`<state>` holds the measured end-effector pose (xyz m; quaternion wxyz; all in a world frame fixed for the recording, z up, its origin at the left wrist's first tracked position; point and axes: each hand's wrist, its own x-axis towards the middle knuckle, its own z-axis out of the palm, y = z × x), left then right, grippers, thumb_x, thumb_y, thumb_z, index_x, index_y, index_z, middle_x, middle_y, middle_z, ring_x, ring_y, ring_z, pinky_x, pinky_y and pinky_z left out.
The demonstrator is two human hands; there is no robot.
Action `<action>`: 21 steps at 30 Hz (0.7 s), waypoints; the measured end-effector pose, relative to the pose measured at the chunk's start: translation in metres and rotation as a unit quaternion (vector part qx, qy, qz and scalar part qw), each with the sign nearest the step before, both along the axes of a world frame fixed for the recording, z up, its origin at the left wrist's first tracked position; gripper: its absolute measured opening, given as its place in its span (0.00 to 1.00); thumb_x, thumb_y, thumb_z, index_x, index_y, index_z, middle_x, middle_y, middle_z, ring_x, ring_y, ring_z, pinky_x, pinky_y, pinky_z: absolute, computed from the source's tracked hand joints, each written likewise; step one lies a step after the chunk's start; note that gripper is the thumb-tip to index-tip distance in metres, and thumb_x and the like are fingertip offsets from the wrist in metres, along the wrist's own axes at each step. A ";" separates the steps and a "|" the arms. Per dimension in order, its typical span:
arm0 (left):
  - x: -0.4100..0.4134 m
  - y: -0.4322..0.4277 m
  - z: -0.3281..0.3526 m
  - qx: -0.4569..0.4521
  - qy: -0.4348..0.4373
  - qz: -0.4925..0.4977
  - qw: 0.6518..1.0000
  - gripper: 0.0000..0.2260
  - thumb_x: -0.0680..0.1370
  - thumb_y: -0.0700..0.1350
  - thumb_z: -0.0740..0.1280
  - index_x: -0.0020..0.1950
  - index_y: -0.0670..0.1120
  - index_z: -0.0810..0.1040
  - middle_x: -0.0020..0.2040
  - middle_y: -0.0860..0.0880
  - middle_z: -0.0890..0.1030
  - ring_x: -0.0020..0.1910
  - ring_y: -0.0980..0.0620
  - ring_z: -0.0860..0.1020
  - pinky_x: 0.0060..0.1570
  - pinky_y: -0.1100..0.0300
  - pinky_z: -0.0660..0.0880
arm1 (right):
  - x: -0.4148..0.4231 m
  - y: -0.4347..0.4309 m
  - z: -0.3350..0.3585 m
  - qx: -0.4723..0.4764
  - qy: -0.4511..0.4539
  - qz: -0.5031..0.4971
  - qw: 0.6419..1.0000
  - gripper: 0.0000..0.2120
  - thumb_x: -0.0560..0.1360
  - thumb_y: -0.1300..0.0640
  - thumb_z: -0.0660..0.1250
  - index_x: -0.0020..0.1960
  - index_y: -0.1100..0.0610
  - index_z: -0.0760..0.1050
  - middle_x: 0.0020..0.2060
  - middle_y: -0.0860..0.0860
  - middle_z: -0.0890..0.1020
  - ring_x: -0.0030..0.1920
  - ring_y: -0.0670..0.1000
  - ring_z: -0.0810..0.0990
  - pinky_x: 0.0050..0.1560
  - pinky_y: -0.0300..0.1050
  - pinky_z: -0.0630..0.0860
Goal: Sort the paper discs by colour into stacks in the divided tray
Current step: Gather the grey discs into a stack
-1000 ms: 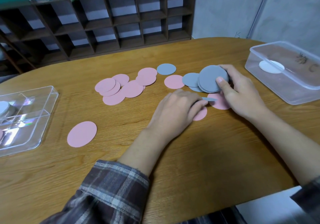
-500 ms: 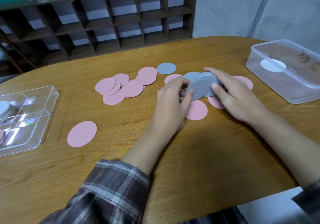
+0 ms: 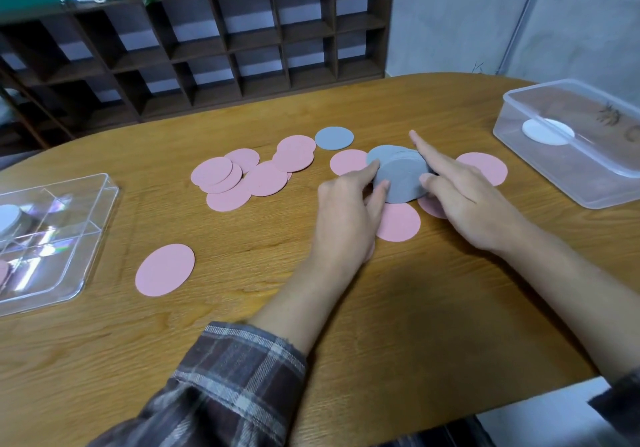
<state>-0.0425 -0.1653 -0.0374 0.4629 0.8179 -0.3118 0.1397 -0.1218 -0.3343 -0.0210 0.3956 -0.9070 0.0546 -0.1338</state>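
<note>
Hidden bits first: the grey stack is mid-table between your hands. Its lower edge is covered by fingers, so can't tell if it rests on the wood or is lifted, and the disc count is unreadable. Your left hand curls its fingers round the stack's left rim. Your right hand pinches the right side, thumb on the face, index finger straight along the far edge, other fingers out of sight. The near pink disc is part covered by your left fingers. The divided tray at far left is cut off by the frame and full of glare. One pale disc sits in a far compartment; the rest can't be read. Surface is a rounded wooden table. The pink cluster overlaps left of centre, with a single grey disc beyond the stack. A lone pink disc lies near the tray, and the right pink disc is partly behind your right hand. The clear plastic box at right is cut by the frame, with a white disc inside or on top, can't tell. A dark cubby shelf stands behind the table, with a grey wall to its right. Open wood runs from your plaid sleeve up to the lone pink disc and on to the tray's near corner.
</note>
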 end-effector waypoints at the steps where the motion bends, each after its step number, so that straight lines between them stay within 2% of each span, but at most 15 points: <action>1: 0.001 -0.001 0.000 0.000 -0.003 0.004 1.000 0.14 0.81 0.44 0.70 0.65 0.43 0.84 0.56 0.46 0.88 0.53 0.49 0.86 0.56 0.57 0.77 | 0.000 0.000 -0.001 -0.018 0.002 0.000 1.000 0.28 0.85 0.50 0.54 0.83 0.43 0.53 0.73 0.44 0.71 0.60 0.42 0.74 0.60 0.27 0.69; 2: 0.001 -0.001 0.000 -0.002 -0.003 0.004 1.000 0.13 0.81 0.44 0.70 0.64 0.43 0.85 0.54 0.46 0.88 0.51 0.49 0.86 0.55 0.55 0.77 | 0.000 0.000 -0.002 -0.040 0.002 0.001 0.999 0.28 0.85 0.48 0.55 0.84 0.42 0.52 0.73 0.44 0.71 0.64 0.45 0.73 0.67 0.36 0.69; 3: 0.002 0.000 0.000 -0.004 0.002 0.004 1.000 0.11 0.81 0.43 0.70 0.62 0.43 0.86 0.52 0.46 0.88 0.50 0.48 0.86 0.54 0.54 0.77 | 0.000 0.000 -0.003 -0.063 0.003 0.001 0.998 0.28 0.85 0.47 0.55 0.84 0.43 0.51 0.74 0.45 0.71 0.68 0.47 0.72 0.71 0.43 0.67; 4: 0.003 0.000 0.000 -0.005 0.010 0.002 1.000 0.10 0.80 0.43 0.70 0.59 0.43 0.86 0.49 0.46 0.88 0.48 0.47 0.85 0.52 0.52 0.77 | 0.000 0.001 -0.004 -0.080 0.002 0.001 0.997 0.29 0.86 0.48 0.56 0.84 0.44 0.51 0.75 0.46 0.70 0.71 0.48 0.70 0.71 0.43 0.65; 6: 0.006 0.000 -0.001 0.010 0.010 -0.002 1.000 0.08 0.81 0.45 0.69 0.54 0.42 0.85 0.44 0.44 0.87 0.42 0.44 0.84 0.47 0.48 0.78 | 0.002 0.001 -0.005 -0.097 -0.006 0.001 0.995 0.28 0.86 0.50 0.56 0.84 0.47 0.53 0.77 0.47 0.69 0.74 0.48 0.68 0.70 0.40 0.63; 8: 0.007 0.000 -0.002 0.048 -0.011 0.000 0.999 0.09 0.81 0.47 0.68 0.51 0.42 0.83 0.39 0.44 0.84 0.38 0.42 0.80 0.42 0.46 0.76 | 0.004 0.001 -0.006 -0.115 -0.015 -0.001 0.993 0.27 0.86 0.52 0.56 0.83 0.49 0.55 0.76 0.48 0.71 0.74 0.48 0.69 0.68 0.38 0.62; 10: 0.006 0.000 0.001 0.090 -0.039 0.003 0.995 0.09 0.82 0.48 0.68 0.52 0.42 0.81 0.38 0.44 0.82 0.37 0.41 0.77 0.39 0.47 0.74 | 0.004 0.001 -0.006 -0.127 -0.021 -0.002 0.992 0.24 0.86 0.53 0.57 0.82 0.50 0.59 0.69 0.44 0.76 0.65 0.44 0.74 0.61 0.33 0.64; 12: 0.005 0.000 0.005 0.130 -0.063 0.006 0.989 0.10 0.82 0.50 0.68 0.56 0.43 0.81 0.41 0.44 0.82 0.40 0.40 0.78 0.38 0.49 0.72 | 0.003 0.000 -0.005 -0.122 -0.027 -0.003 0.992 0.20 0.86 0.55 0.57 0.78 0.49 0.64 0.54 0.36 0.78 0.50 0.38 0.76 0.50 0.28 0.66; 13: 0.004 0.000 0.006 0.145 -0.068 0.006 0.987 0.12 0.82 0.52 0.67 0.59 0.45 0.81 0.43 0.45 0.83 0.42 0.41 0.79 0.38 0.50 0.72 | 0.003 -0.002 -0.005 -0.114 -0.031 -0.008 0.993 0.19 0.86 0.56 0.58 0.76 0.49 0.66 0.51 0.37 0.78 0.47 0.40 0.77 0.47 0.29 0.67; 16: 0.000 0.001 0.010 0.151 -0.066 0.008 0.986 0.17 0.83 0.54 0.65 0.68 0.48 0.80 0.55 0.48 0.85 0.52 0.42 0.82 0.43 0.50 0.76 | 0.004 -0.012 -0.004 -0.097 -0.065 -0.044 0.992 0.18 0.85 0.56 0.58 0.74 0.51 0.68 0.57 0.46 0.80 0.53 0.45 0.76 0.50 0.35 0.67; 19: 0.001 0.000 0.011 0.146 -0.087 0.004 0.986 0.14 0.83 0.49 0.66 0.65 0.46 0.82 0.60 0.48 0.85 0.57 0.44 0.82 0.48 0.48 0.80 | 0.004 -0.017 -0.003 -0.074 -0.092 -0.098 0.988 0.18 0.85 0.58 0.59 0.74 0.52 0.69 0.58 0.45 0.78 0.53 0.40 0.72 0.50 0.27 0.65; 21: 0.008 -0.006 0.010 0.157 -0.090 -0.017 0.983 0.14 0.82 0.48 0.67 0.66 0.45 0.82 0.63 0.49 0.84 0.61 0.46 0.81 0.52 0.47 0.80 | 0.005 -0.020 -0.005 -0.060 -0.101 -0.125 0.985 0.17 0.85 0.58 0.60 0.73 0.52 0.69 0.58 0.45 0.78 0.54 0.41 0.72 0.53 0.33 0.65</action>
